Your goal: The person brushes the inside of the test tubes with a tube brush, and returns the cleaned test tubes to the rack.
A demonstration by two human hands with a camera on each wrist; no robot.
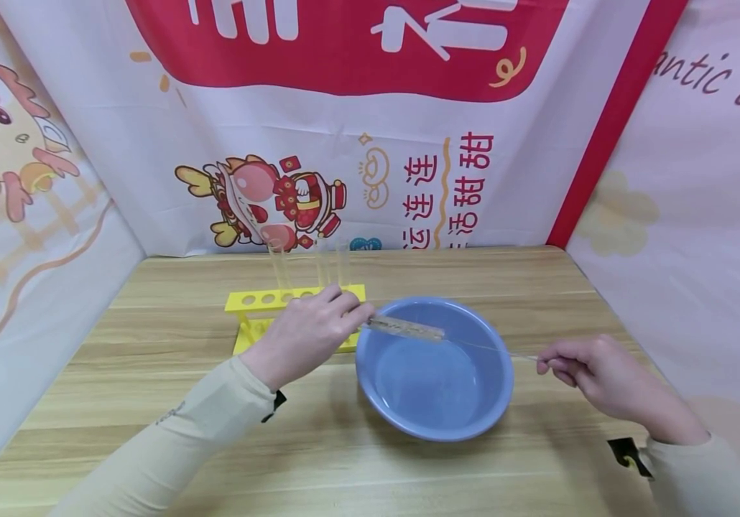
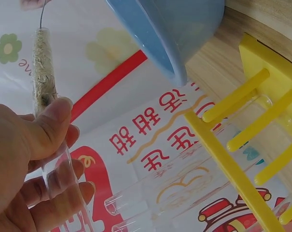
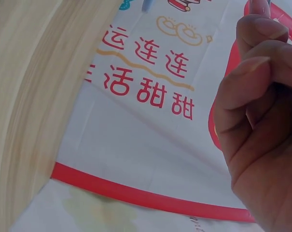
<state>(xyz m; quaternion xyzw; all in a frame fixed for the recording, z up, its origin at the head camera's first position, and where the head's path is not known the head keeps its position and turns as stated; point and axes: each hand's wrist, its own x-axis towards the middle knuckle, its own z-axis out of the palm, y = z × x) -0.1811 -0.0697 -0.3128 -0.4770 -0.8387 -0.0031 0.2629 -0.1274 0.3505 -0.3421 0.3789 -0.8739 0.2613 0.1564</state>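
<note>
My left hand (image 1: 318, 327) grips a clear glass test tube (image 1: 431, 332), its mouth pointing right over the blue basin (image 1: 365, 380). Inside the tube, the pale bristles of a test tube brush (image 2: 43, 63) show near the mouth in the left wrist view. From there the brush's thin wire handle (image 1: 521, 356) runs across the basin to my right hand (image 1: 603, 380), which pinches its end between thumb and fingers. In the right wrist view the curled fingers (image 3: 247, 92) show, while the brush is hardly visible.
Behind my left hand stands a yellow test tube rack (image 1: 237, 301) holding upright glass tubes (image 1: 279, 266). The wooden table (image 1: 118, 402) meets printed cloth (image 1: 370, 122) at the back and sides.
</note>
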